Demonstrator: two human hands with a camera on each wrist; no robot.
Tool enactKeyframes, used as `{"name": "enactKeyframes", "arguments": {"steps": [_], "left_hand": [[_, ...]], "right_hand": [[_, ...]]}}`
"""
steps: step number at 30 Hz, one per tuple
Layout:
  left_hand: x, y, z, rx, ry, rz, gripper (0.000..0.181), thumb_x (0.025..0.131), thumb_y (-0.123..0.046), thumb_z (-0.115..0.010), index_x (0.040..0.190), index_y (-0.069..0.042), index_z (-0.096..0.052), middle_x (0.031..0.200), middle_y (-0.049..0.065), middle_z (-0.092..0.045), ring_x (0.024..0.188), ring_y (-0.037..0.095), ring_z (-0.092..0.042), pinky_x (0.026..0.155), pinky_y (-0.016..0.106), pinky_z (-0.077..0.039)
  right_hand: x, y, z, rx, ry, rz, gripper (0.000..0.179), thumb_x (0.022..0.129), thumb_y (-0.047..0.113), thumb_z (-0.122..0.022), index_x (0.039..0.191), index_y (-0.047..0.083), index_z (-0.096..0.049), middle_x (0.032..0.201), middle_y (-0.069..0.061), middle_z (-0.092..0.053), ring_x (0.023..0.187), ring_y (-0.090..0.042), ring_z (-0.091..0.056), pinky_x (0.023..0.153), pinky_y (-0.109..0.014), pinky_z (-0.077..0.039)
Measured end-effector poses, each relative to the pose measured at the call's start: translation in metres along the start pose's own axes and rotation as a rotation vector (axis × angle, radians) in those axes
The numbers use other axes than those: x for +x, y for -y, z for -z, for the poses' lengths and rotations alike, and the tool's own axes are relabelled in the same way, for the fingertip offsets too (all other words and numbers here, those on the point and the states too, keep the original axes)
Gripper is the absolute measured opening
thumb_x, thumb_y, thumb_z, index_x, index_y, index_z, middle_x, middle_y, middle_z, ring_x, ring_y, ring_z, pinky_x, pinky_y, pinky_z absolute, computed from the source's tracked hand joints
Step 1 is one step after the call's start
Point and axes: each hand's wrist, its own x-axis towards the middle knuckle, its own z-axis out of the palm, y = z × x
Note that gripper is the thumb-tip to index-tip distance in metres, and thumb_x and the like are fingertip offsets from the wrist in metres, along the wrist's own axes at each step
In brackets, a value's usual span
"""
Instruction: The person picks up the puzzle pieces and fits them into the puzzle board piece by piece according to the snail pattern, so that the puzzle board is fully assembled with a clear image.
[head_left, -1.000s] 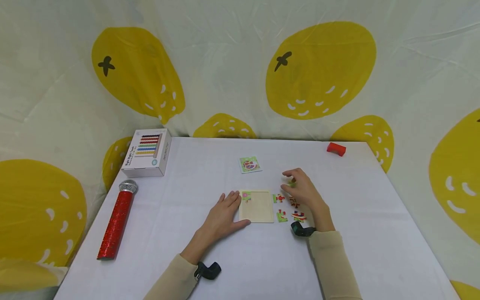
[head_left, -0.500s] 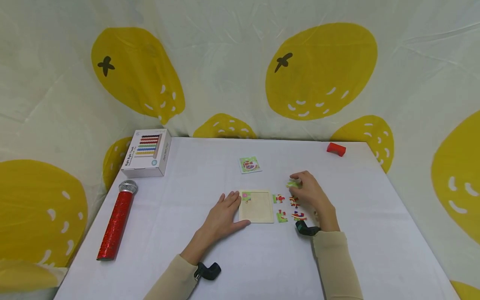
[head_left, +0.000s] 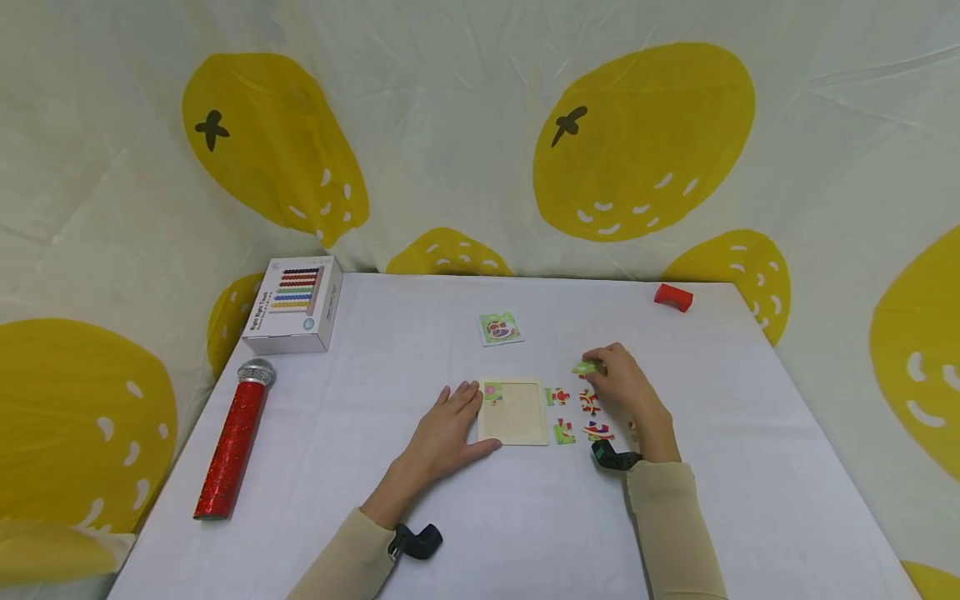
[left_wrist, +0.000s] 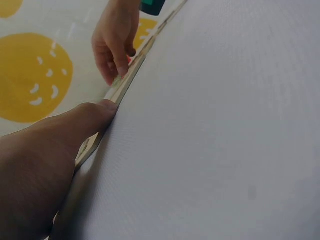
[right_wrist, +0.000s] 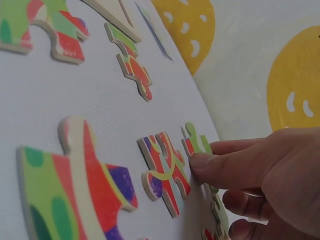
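Observation:
My left hand [head_left: 448, 427] rests flat against the left side of a shallow wooden puzzle tray [head_left: 522, 423], fingers straight and thumb along its near edge. One pink-and-green puzzle piece [head_left: 493, 390] lies in the tray's far left corner. To the right, my right hand [head_left: 626, 383] pinches a green puzzle piece with a bit of red [right_wrist: 201, 144] between thumb and forefinger. Below those fingers, more pieces [right_wrist: 220, 215] show partly hidden in the right wrist view. Loose on the cloth between tray and hand lie a red-and-yellow piece [head_left: 589, 402] and several others.
Beyond the tray lies a small picture card [head_left: 500, 329]. A white box with an abacus picture [head_left: 292, 305] stands at the back left, and a red glittery microphone [head_left: 232, 450] lies in front of it. At the back right sits a red arched block [head_left: 672, 297].
My right hand has drawn slightly to the right and closed its fingers on the green puzzle piece, which now shows tilted in them. The left hand and tray stay in place.

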Motion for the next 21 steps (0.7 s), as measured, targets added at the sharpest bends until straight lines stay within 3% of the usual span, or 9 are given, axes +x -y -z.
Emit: {"name": "enactKeyframes", "arguments": {"steps": [15,21], "left_hand": [[0.000,0.001,-0.001,-0.007,-0.001,0.005,0.087,0.087,-0.064,-0.064,0.146,-0.002,-0.050,0.155,0.012,-0.048,0.146,0.025,-0.043,0.125,0.046,-0.031],[0.000,0.000,0.000,0.000,0.009,0.007,0.088,0.087,-0.066,-0.063,0.146,-0.003,-0.050,0.155,0.011,-0.047,0.146,0.024,-0.042,0.125,0.045,-0.031]], "right_hand": [[-0.003,0.003,0.004,0.081,-0.021,-0.037,0.028,0.102,0.015,-0.055,0.128,0.006,-0.062,0.123,-0.017,-0.065,0.109,-0.032,-0.056,0.103,-0.053,-0.051],[-0.003,0.011,0.005,0.135,-0.030,-0.026,0.028,0.101,0.021,-0.059,0.125,0.007,-0.063,0.115,-0.014,-0.066,0.099,-0.027,-0.056,0.090,-0.040,-0.054]]}}
